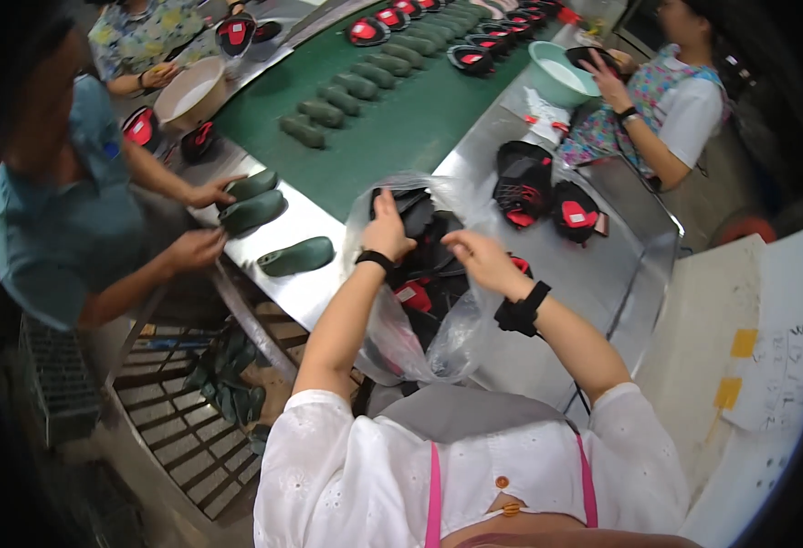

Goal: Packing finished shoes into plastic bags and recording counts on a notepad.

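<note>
between left hand (387, 228) and right hand (483, 260) sits the clear plastic bag (419, 338).

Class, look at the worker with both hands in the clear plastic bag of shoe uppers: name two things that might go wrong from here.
1. The clear plastic bag hangs over the metal table edge; it might slip down and spill the black-and-red shoe uppers.
2. The left hand and right hand pull at thin film, which may tear.
</note>
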`<state>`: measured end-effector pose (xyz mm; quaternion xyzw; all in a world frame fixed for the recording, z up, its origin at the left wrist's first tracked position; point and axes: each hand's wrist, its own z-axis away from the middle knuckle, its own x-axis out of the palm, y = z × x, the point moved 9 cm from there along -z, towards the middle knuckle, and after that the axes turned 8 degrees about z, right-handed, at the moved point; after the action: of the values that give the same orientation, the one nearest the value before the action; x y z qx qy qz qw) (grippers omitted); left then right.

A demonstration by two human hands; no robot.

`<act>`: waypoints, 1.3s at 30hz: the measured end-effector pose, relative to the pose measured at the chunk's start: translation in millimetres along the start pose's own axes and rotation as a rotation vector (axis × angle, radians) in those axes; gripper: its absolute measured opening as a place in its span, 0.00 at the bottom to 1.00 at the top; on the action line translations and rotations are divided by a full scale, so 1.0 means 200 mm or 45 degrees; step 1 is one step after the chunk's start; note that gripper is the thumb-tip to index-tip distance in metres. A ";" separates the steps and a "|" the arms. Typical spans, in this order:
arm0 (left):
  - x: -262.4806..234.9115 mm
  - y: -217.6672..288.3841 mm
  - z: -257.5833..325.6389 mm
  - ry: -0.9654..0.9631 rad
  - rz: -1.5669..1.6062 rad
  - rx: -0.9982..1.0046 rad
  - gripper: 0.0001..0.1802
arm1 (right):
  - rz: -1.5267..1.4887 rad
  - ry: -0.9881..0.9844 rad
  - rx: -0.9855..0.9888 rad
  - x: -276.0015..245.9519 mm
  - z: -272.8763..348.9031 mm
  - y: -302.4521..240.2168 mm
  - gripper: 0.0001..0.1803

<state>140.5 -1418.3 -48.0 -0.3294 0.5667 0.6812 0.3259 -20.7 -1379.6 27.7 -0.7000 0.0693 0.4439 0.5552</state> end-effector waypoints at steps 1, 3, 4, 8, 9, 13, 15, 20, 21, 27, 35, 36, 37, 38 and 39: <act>-0.05 -0.03 -0.02 0.035 -0.009 -0.039 0.55 | 0.010 -0.117 -0.079 0.04 0.02 -0.03 0.16; -0.08 -0.10 -0.11 0.037 -0.147 0.056 0.43 | 0.021 -0.113 -0.018 0.10 0.04 0.03 0.15; -0.07 -0.15 -0.14 0.047 -0.149 0.058 0.43 | 0.182 -0.097 0.060 0.13 0.05 0.08 0.16; -0.10 -0.15 -0.19 0.160 -0.288 0.196 0.35 | 0.362 0.064 -0.038 0.16 0.02 0.01 0.19; -0.14 -0.13 -0.18 0.254 -0.180 0.198 0.33 | 0.360 0.085 -0.041 0.15 0.00 0.00 0.19; -0.16 -0.15 -0.20 0.249 -0.242 0.257 0.20 | 0.354 -0.039 0.136 0.18 -0.08 0.06 0.23; -0.27 0.00 -0.07 0.512 -0.243 0.738 0.17 | 0.351 0.171 0.205 0.05 -0.08 0.14 0.23; -0.67 0.36 0.32 0.542 -0.230 1.338 0.13 | 0.225 0.233 0.156 -0.23 -0.06 0.37 0.17; -0.70 0.42 0.41 0.468 -0.212 1.435 0.13 | 0.221 0.241 0.167 -0.26 -0.03 0.31 0.17; -0.95 0.55 0.70 0.272 0.455 1.325 0.11 | -0.704 0.342 0.069 -0.43 0.21 -0.07 0.23; -0.85 0.57 0.59 0.584 0.786 0.876 0.26 | -2.007 -0.659 -0.159 0.02 0.43 -0.34 0.48; -0.84 0.59 0.60 0.598 0.787 0.873 0.26 | -2.141 -0.518 -0.040 0.04 0.44 -0.29 0.48; -0.83 0.61 0.59 0.727 0.611 0.812 0.26 | -2.267 -0.339 0.080 0.05 0.48 -0.19 0.48; -0.83 0.61 0.60 0.867 0.426 0.739 0.27 | -2.430 -0.319 0.039 0.06 0.49 -0.17 0.45; -0.76 0.58 0.57 0.738 0.375 0.675 0.25 | -2.419 -0.322 0.027 0.07 0.50 -0.14 0.45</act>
<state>124.2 -1332.5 157.6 -0.3276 0.8317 0.4303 0.1257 -50.8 -1280.1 38.9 -0.4058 -0.5837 -0.1202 0.6929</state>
